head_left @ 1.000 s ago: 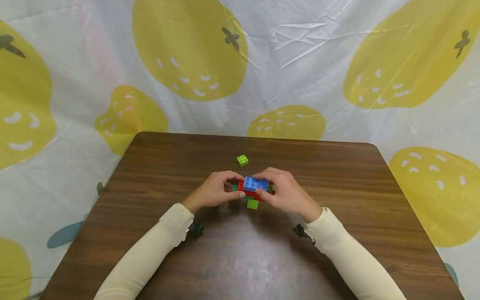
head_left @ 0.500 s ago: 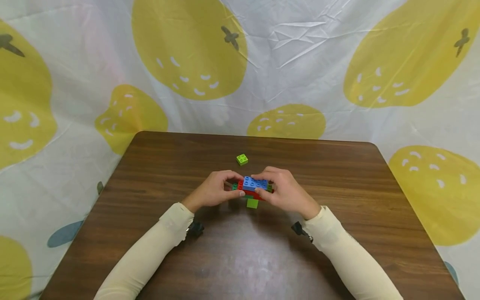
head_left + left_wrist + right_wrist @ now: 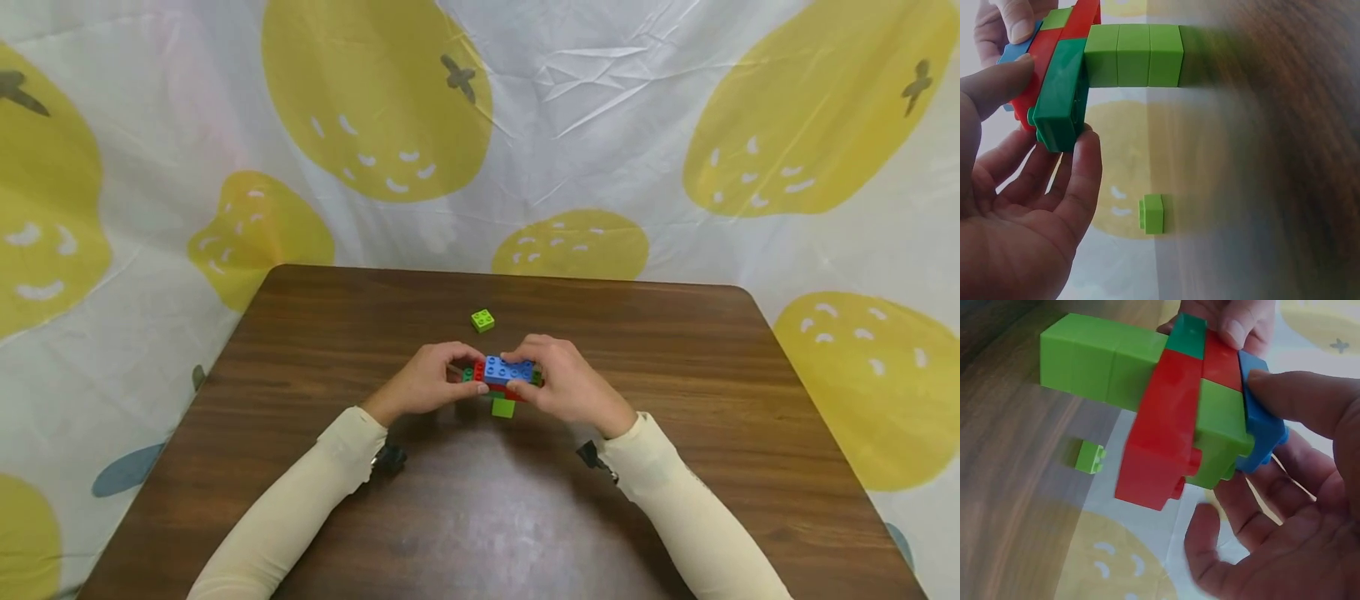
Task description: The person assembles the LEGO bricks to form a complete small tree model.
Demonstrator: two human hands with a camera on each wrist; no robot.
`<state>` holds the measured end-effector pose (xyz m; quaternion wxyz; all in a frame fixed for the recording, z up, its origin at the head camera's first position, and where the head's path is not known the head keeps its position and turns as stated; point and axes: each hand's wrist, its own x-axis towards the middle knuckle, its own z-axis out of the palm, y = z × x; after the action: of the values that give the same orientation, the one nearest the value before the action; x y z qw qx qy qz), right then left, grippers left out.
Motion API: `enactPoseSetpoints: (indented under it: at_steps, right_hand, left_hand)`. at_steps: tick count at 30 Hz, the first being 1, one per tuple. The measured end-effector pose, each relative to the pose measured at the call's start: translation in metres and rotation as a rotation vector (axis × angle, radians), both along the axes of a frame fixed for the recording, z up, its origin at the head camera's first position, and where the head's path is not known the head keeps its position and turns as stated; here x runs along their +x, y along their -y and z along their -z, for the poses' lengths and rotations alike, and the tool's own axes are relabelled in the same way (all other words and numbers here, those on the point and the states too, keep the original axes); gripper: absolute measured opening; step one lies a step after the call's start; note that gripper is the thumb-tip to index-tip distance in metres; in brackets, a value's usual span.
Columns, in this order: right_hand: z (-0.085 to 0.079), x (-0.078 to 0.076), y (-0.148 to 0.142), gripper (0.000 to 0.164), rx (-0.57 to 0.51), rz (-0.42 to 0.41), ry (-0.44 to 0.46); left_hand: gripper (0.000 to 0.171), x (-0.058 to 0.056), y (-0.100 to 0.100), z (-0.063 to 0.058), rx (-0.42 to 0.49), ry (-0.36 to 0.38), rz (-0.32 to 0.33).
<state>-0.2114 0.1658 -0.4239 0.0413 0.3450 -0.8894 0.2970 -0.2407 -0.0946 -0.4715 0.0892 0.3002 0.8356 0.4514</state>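
Note:
A model of toy building bricks hangs between both hands above the table. Its column of light green bricks points down to the tabletop. Above that lie a dark green brick and a red brick end to end, then another red brick beside a light green one. A blue brick tops the model, studs up. My left hand grips the model's left end, thumb on the upper red brick. My right hand pinches the blue brick between thumb and fingers. Whether blue sits fully down, I cannot tell.
One loose light green brick with studs up lies on the brown wooden table, beyond the hands. A white cloth with yellow fruit prints hangs behind the table's far edge.
The right hand and wrist have shifted slightly to the left. Both hands keep their hold, and the bricks look the same in arrangement.

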Motion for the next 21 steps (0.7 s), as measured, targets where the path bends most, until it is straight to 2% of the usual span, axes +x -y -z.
enactPoseSetpoints:
  at_steps: [5,9,11,15,19,21]
  right_hand:
    - [-0.001,-0.001,0.003,0.030,-0.005,0.003,-0.001]
    - [-0.001,-0.001,0.004,0.032,-0.011,0.029,0.012]
    - [0.000,-0.001,0.003,0.033,-0.001,0.045,0.017]
    - [0.001,-0.002,0.002,0.036,0.011,0.070,0.028]
    - [0.000,-0.002,0.003,0.037,0.013,0.086,0.065]
    - [0.000,-0.001,0.003,0.038,0.016,0.099,0.096]
  left_hand:
    - [0.041,-0.006,0.003,-0.004,-0.007,0.025,0.058]
    - [0.033,-0.017,0.005,-0.009,0.022,0.068,0.096]
    - [0.033,-0.025,0.006,-0.011,0.052,0.094,0.093]
    - [0.038,-0.042,0.005,-0.013,0.071,0.116,0.030]
    - [0.039,-0.058,0.002,-0.012,0.013,0.084,-0.060]
    - [0.039,-0.067,-0.001,-0.008,-0.005,0.074,-0.092]
